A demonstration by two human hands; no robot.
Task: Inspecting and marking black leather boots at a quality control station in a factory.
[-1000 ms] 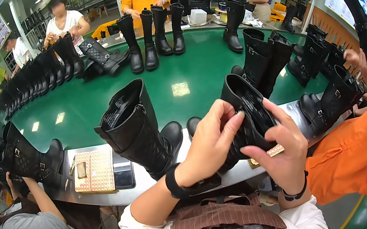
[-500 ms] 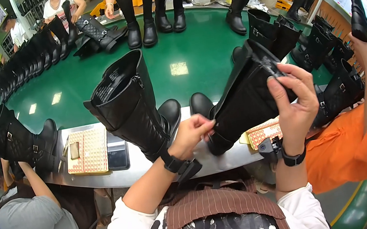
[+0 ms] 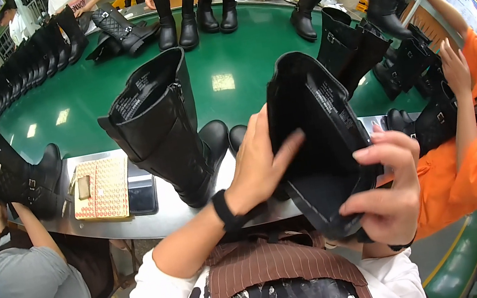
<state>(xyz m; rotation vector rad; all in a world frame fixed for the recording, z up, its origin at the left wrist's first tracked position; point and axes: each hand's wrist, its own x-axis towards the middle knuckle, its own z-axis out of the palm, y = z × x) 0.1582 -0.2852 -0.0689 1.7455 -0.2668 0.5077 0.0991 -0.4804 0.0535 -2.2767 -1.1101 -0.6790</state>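
Directly in front of me a tall black boot (image 3: 316,165) tilts back, its wide shaft opening facing me and showing dark lining with small pale print. My left hand (image 3: 253,162) grips the shaft's left rim, fingers outside and the slightly blurred thumb over the opening. On the right and near side my right hand (image 3: 391,187) is closed around the shaft edge, thumb and fingers bent over it. Its toe peeks out behind my left hand; the rest of the foot is hidden. To the left a matching tall boot (image 3: 164,135) stands upright, untouched.
A booklet-like pad of red-printed sheets (image 3: 101,189) with a small block on it lies beside a dark flat box (image 3: 143,195). More boots (image 3: 177,18) stand across the green table (image 3: 224,57). A co-worker in orange (image 3: 459,164) sits close at right; another in grey (image 3: 40,277) at left.
The right boot's shaft has swung toward me, turning its opening to face me. My left hand has moved from low on the boot up to the rim. The orange-clad co-worker's raised boot has moved farther away.
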